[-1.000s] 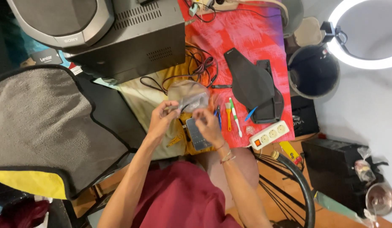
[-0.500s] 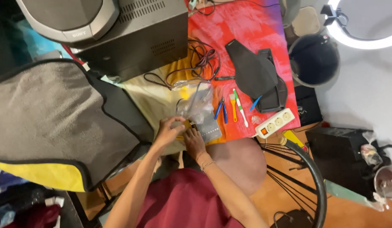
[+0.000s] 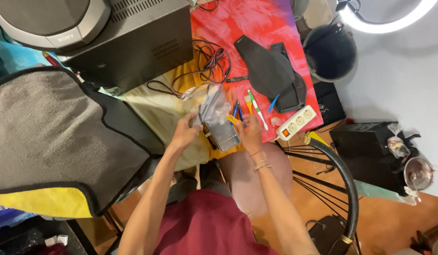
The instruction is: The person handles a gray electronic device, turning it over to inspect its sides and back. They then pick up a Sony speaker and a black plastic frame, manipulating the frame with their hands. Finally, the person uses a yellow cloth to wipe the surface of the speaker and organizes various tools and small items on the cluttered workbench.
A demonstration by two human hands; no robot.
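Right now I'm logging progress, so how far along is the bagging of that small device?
Done: the hand tools lie set aside on the red cloth. In hand: the left hand grips the clear plastic bag, and the right hand is at the flat dark device below its opening. Left: the device appears to lie mostly outside the bag.

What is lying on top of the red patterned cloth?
On the red patterned cloth: a black fabric pouch, coiled dark cables, a white power strip. The pouch hides whatever is beneath it.
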